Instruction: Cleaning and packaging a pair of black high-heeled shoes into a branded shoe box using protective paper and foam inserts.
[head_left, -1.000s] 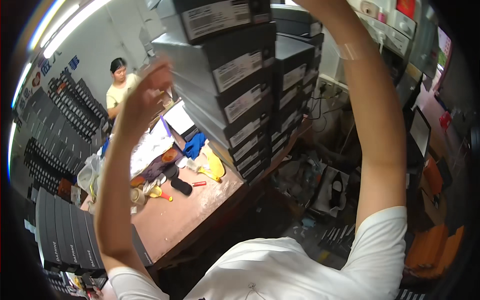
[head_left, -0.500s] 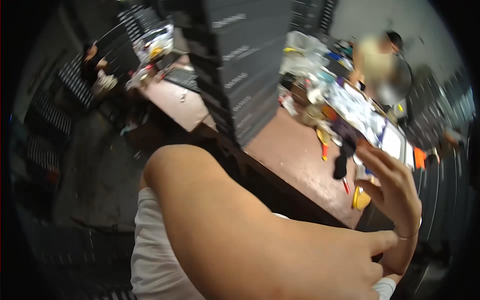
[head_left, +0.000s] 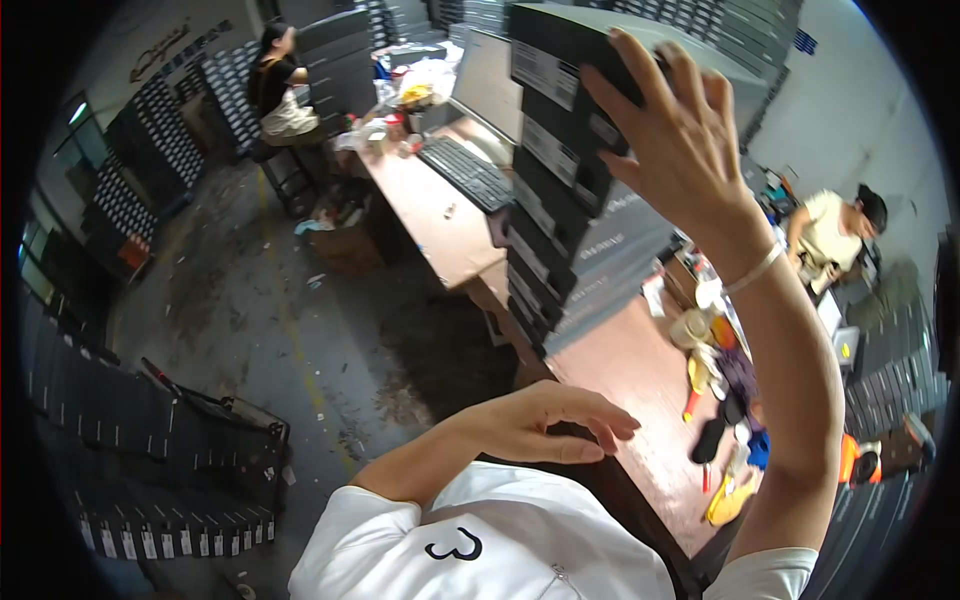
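A tall stack of dark boxes (head_left: 550, 150) with white end labels stands on the pinkish tabletop (head_left: 620, 400). My right hand (head_left: 680, 140) is raised at the top of this stack, its fingers spread over the upper box's edge and corner. It appears to touch the box but is not wrapped round it. Low in front of my chest, my left hand (head_left: 550, 425) hovers by the table's near edge, holding nothing. Its fingers are loosely bent and apart.
A black keyboard (head_left: 465, 172) lies left of the stack. Gloves, a cup and tools (head_left: 715, 400) clutter the table's right. One person (head_left: 280, 90) sits far left; another (head_left: 835, 230) works at right. Dark boxes (head_left: 170, 470) stand on the floor at lower left.
My right hand has risen from the table's right side to the top of the box stack. The left arm, which crossed the picture, has drawn back. The view has shifted.
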